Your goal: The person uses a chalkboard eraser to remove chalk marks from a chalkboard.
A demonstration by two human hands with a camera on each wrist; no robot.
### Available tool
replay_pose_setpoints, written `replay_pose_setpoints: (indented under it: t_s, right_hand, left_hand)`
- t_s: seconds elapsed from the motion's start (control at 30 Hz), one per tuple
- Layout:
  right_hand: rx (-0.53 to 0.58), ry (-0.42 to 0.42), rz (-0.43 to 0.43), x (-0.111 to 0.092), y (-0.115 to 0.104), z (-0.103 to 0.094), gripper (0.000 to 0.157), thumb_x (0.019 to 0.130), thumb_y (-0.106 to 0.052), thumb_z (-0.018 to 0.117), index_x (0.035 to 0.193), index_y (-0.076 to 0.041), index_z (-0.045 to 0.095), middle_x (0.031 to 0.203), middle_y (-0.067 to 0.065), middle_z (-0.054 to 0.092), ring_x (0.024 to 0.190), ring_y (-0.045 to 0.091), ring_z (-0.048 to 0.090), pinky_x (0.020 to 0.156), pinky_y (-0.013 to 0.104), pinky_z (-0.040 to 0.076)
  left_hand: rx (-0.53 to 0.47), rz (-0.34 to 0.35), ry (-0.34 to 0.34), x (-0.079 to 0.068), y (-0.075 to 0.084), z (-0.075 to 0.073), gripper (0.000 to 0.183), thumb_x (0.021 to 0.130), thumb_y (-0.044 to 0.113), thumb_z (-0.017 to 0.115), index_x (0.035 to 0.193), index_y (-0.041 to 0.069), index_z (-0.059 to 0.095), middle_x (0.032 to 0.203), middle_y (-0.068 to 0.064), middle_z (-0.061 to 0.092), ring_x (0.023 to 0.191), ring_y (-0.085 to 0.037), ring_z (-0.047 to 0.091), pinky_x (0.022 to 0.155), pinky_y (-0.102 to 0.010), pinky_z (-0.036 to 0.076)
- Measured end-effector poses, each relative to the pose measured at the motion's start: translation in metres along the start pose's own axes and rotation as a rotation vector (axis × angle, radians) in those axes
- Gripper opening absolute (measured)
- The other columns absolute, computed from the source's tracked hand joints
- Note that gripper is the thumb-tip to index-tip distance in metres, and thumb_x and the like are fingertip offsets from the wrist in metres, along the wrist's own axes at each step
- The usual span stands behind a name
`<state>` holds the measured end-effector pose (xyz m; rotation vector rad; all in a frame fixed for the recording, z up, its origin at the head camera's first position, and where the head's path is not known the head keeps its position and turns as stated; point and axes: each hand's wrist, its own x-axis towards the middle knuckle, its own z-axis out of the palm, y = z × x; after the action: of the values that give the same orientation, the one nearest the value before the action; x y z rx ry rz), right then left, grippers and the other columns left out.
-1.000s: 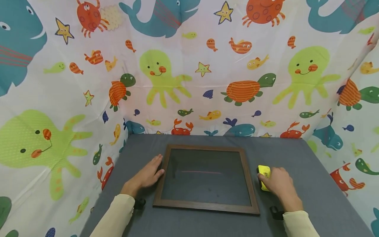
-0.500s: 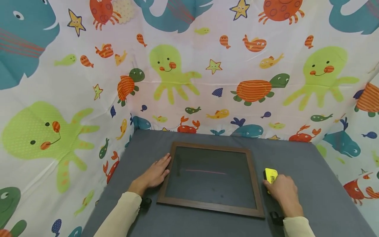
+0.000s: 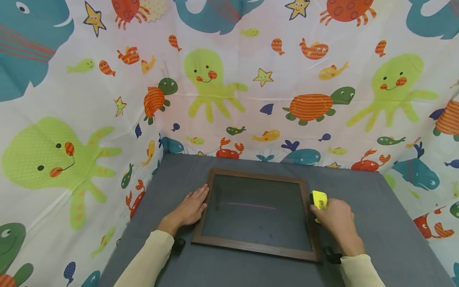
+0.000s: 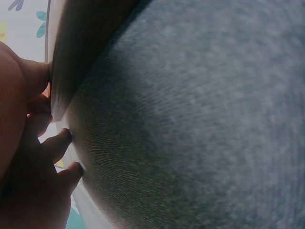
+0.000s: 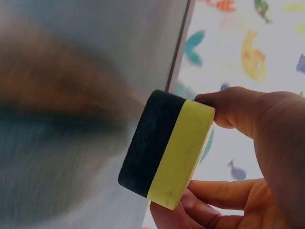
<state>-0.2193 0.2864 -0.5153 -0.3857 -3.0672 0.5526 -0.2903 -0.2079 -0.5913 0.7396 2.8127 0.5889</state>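
My right hand pinches the eraser just right of the board; my left hand, fingers extended, touches its left edge. Wiping seems not begun; the pink line likely calls for a leftward lift.

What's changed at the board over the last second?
The right hand has carried the yellow-and-black eraser leftward, closer to the right edge of the wooden-framed blackboard, and slightly farther from the person. The head camera's view shifted too. Nothing was newly gripped or let go. The left hand stays at the board's left edge, and the pink line is still there.
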Motion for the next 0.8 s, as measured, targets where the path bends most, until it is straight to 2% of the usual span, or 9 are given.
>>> replay_pose_setpoints:
  t_s: [0.13,0.3,0.6,0.8]
  right_hand:
    - [0.029,-0.014,-0.021,0.002,-0.027,0.010,0.057,0.097,-0.046,0.074,0.100,0.010,0.066,0.083,0.018,0.062,0.075,0.032,0.060,0.061,0.042,0.049]
    - [0.037,-0.016,-0.058,0.004,-0.050,0.028,0.057,0.096,-0.046,0.075,0.101,0.010,0.066,0.084,0.019,0.062,0.075,0.032,0.060,0.062,0.043,0.051]
    - [0.001,0.003,-0.066,0.000,-0.075,0.060,0.057,0.093,-0.042,0.077,0.102,0.014,0.068,0.088,0.022,0.063,0.078,0.034,0.060,0.067,0.049,0.055]
    - [-0.048,0.057,-0.078,-0.002,-0.094,0.068,0.052,0.092,-0.039,0.076,0.094,0.012,0.068,0.082,0.022,0.061,0.071,0.034,0.060,0.062,0.050,0.055]
  left_hand:
    - [0.017,-0.012,-0.008,-0.002,0.000,-0.001,0.065,0.118,0.024,0.048,0.174,0.001,0.024,0.184,-0.015,0.017,0.169,-0.040,0.023,0.133,-0.066,0.021]
    - [0.028,-0.015,-0.008,-0.002,-0.002,-0.002,0.065,0.119,0.026,0.046,0.174,0.002,0.023,0.185,-0.013,0.015,0.169,-0.039,0.022,0.134,-0.065,0.020]
    - [0.003,0.008,0.001,0.000,-0.001,0.004,0.064,0.118,0.022,0.048,0.173,-0.001,0.025,0.184,-0.017,0.018,0.168,-0.043,0.024,0.133,-0.067,0.019]
    - [0.018,-0.002,0.005,-0.004,-0.001,-0.002,0.064,0.118,0.023,0.048,0.173,0.000,0.025,0.184,-0.016,0.018,0.168,-0.042,0.025,0.133,-0.067,0.021]
